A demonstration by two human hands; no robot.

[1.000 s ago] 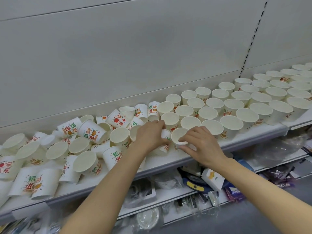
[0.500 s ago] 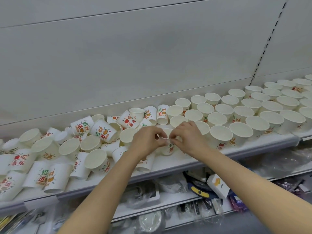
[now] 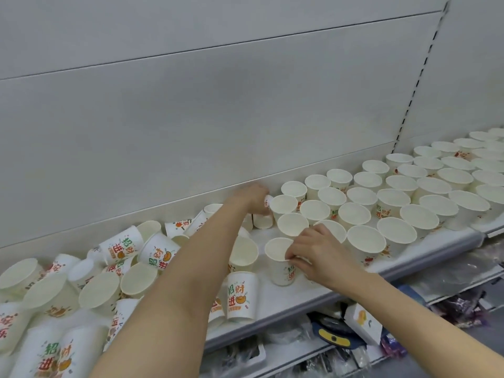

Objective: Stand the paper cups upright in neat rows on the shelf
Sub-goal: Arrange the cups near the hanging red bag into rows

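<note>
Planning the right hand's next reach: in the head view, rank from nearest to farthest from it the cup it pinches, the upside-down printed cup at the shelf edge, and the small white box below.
1. Pinched cup, in the right hand.
2. Upside-down cup, to its left.
3. White box, on the lower shelf.

Right hand [image 3: 319,255] on upright cup [image 3: 279,261]

Left hand [image 3: 255,199] fingertips hidden behind the small cup [image 3: 267,201] at the back panel; can't tell how they hold it. Left forearm [image 3: 174,293] covers several tumbled cups. Right hand [image 3: 317,253] pinches the rim of the front cup [image 3: 279,264], palm hiding the cup behind it. Heap of fallen cups [image 3: 41,309] cut off at left edge, upright rows [image 3: 463,181] cut off at right. Lower-shelf clutter [image 3: 335,339] blurred; items unidentifiable.
</note>
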